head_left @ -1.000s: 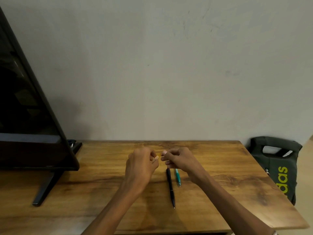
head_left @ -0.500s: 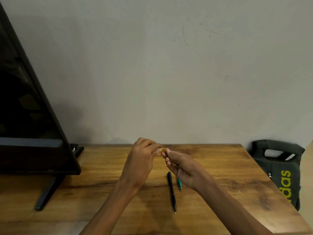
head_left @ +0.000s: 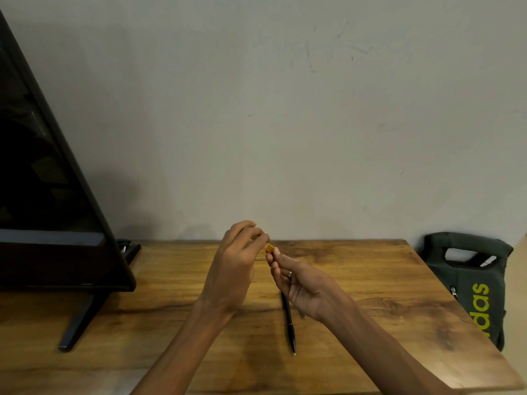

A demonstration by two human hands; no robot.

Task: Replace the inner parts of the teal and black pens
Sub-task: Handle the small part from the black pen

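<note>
Raised slightly since the earlier frame, both hands meet above the desk (head_left: 370, 269), left hand (head_left: 233, 266) and right hand (head_left: 299, 280) each pinching a small yellow piece (head_left: 269, 247), black pen (head_left: 288, 317) lying below them, teal pen (head_left: 302, 315) mostly hidden beside it.

Dim warm light, soft shadows, wide-angle bending, slight blur

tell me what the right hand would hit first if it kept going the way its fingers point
The right hand points up and left, toward the left hand. First in line is the small yellow piece pinched between both, then the left hand's fingers. Depth looks about equal, though one view cannot confirm it.
</note>
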